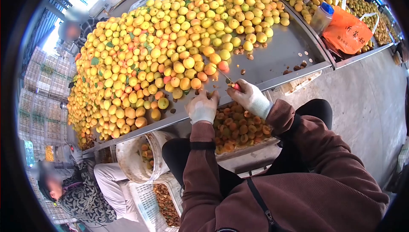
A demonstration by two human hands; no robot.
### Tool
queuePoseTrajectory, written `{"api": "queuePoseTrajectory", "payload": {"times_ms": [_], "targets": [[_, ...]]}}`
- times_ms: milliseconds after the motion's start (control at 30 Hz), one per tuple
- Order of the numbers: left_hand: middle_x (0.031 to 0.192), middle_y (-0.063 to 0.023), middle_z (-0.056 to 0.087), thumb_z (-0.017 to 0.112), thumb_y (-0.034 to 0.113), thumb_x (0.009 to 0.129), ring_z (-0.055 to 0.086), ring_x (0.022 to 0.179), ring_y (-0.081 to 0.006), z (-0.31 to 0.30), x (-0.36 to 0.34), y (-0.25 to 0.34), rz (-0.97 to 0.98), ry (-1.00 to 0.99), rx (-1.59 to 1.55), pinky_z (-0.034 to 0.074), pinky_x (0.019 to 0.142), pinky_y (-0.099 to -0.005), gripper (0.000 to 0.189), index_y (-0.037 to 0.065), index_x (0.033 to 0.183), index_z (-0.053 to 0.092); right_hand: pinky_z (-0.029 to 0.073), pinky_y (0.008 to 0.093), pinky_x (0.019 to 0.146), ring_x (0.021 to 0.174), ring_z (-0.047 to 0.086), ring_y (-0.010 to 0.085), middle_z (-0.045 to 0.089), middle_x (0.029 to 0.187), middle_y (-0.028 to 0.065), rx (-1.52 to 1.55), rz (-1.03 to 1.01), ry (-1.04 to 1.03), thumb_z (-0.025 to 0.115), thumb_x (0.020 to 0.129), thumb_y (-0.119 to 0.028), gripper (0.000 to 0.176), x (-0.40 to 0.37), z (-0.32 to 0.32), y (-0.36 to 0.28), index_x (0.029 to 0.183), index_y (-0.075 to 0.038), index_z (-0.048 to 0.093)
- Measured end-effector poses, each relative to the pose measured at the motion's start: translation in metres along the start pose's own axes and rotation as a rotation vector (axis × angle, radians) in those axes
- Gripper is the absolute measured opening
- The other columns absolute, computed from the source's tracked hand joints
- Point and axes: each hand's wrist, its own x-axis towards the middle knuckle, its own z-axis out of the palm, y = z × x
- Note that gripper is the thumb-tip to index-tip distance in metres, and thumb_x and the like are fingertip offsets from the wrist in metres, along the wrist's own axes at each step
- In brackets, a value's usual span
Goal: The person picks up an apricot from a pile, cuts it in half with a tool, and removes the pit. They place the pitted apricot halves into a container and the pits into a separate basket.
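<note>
A big heap of whole apricots [170, 44] covers much of the metal table [283, 46]. My right hand [250, 98], in a white glove, is closed around the red handle of a small knife [236, 86], its thin blade pointing up and left toward the fruit. Just to its left, at the table's front edge, my gloved left hand [203, 107] has its fingers curled in. What they hold, if anything, is hidden. Below both hands is a crate of halved apricots [240, 132].
A stained white bucket [128, 157] and a white crate [140, 202] of brown pits stand at lower left. A co-worker [85, 198] sits there. An orange bag [347, 29] and a blue-lidded jar [321, 19] are at right. Loose pits [298, 66] lie on the table.
</note>
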Motion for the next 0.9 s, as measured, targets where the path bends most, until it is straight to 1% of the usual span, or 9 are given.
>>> {"api": "queuePoseTrajectory", "payload": {"times_ms": [133,200,233,300,333,400,500,700,900], "targets": [[0.095,-0.0199,0.07,0.057,0.048,0.084,0.065,0.095,-0.0393,-0.014,0.011,0.004,-0.05,-0.18,-0.071,0.047,0.089,-0.0458,0.044,0.013,0.108,0.069,0.048,0.037,0.071,0.071,0.057,0.0238,0.056,0.074,0.0144,0.05,0.032,-0.014,0.062,0.089,-0.036,0.036,0.005,0.003,0.006,0.089,0.0,0.055],[0.091,-0.0185,0.071,0.06,0.037,0.084,0.068,0.093,-0.0316,-0.015,0.01,0.005,0.017,-0.098,-0.123,0.049,0.09,-0.0386,0.039,0.009,0.111,0.068,0.042,0.0245,0.057,0.063,0.047,0.0086,0.053,0.073,0.0002,0.151,0.037,-0.076,0.057,0.094,-0.031,0.03,0.009,0.005,0.015,0.099,-0.002,0.058],[0.091,-0.0185,0.071,0.06,0.037,0.084,0.068,0.093,-0.0316,-0.017,0.008,0.006,0.024,-0.092,-0.126,0.049,0.09,-0.0386,0.039,0.009,0.111,0.068,0.042,0.0245,0.057,0.063,0.047,0.0086,0.053,0.073,0.0002,0.148,0.03,-0.069,0.057,0.094,-0.031,0.03,0.005,-0.001,0.004,0.099,-0.002,0.058],[0.098,-0.0131,0.07,0.058,0.021,0.088,0.067,0.094,-0.0204,-0.023,0.001,0.007,0.097,-0.107,-0.886,0.05,0.088,-0.0322,0.034,0.005,0.117,0.065,0.038,0.0209,0.048,0.053,0.045,0.0057,0.052,0.069,-0.0004,0.497,0.085,-0.228,0.054,0.097,-0.035,0.033,-0.009,-0.013,-0.017,0.107,-0.004,0.057],[0.098,-0.0131,0.07,0.058,0.021,0.088,0.067,0.094,-0.0204,-0.025,-0.002,0.007,0.109,-0.102,-0.887,0.05,0.088,-0.0322,0.034,0.005,0.117,0.065,0.038,0.0209,0.048,0.053,0.045,0.0057,0.052,0.069,-0.0004,0.496,0.074,-0.222,0.054,0.097,-0.035,0.033,-0.01,-0.015,-0.021,0.107,-0.004,0.057],[0.109,-0.0089,0.065,0.053,0.012,0.094,0.062,0.101,-0.0145,-0.029,-0.009,0.004,0.05,-0.295,-1.515,0.05,0.087,-0.029,0.036,-0.001,0.127,0.057,0.035,0.0192,0.043,0.047,0.044,0.0044,0.052,0.068,-0.0005,0.635,-0.006,-0.314,0.051,0.099,-0.043,0.04,-0.013,-0.015,-0.024,0.114,-0.006,0.054],[0.123,-0.0103,0.06,0.049,0.014,0.096,0.058,0.11,-0.0186,-0.043,-0.028,0.016,0.126,-0.277,-1.643,0.047,0.093,-0.0306,0.041,-0.004,0.133,0.051,0.033,0.0182,0.045,0.05,0.042,0.0036,0.05,0.069,-0.0022,0.698,-0.038,-0.356,0.052,0.097,-0.052,0.049,-0.013,-0.003,-0.026,0.115,-0.006,0.052],[0.114,-0.0079,0.061,0.051,0.023,0.101,0.061,0.102,-0.0175,-0.047,-0.036,0.009,0.076,-0.253,-1.945,0.05,0.085,-0.0292,0.039,-0.001,0.132,0.049,0.03,0.018,0.047,0.056,0.039,0.0028,0.047,0.073,-0.0056,0.713,-0.074,-0.374,0.054,0.096,-0.054,0.05,-0.02,0.003,-0.044,0.114,-0.007,0.054],[0.111,-0.0063,0.061,0.048,0.033,0.103,0.058,0.105,-0.0196,-0.023,-0.033,-0.005,0.004,-0.362,-2.122,0.045,0.095,-0.0338,0.038,0.001,0.124,0.053,0.04,0.0176,0.069,0.083,0.046,0.0018,0.05,0.092,-0.0055,0.787,-0.136,-0.342,0.056,0.099,-0.035,0.032,-0.013,0.034,-0.031,0.109,-0.005,0.053]]}}
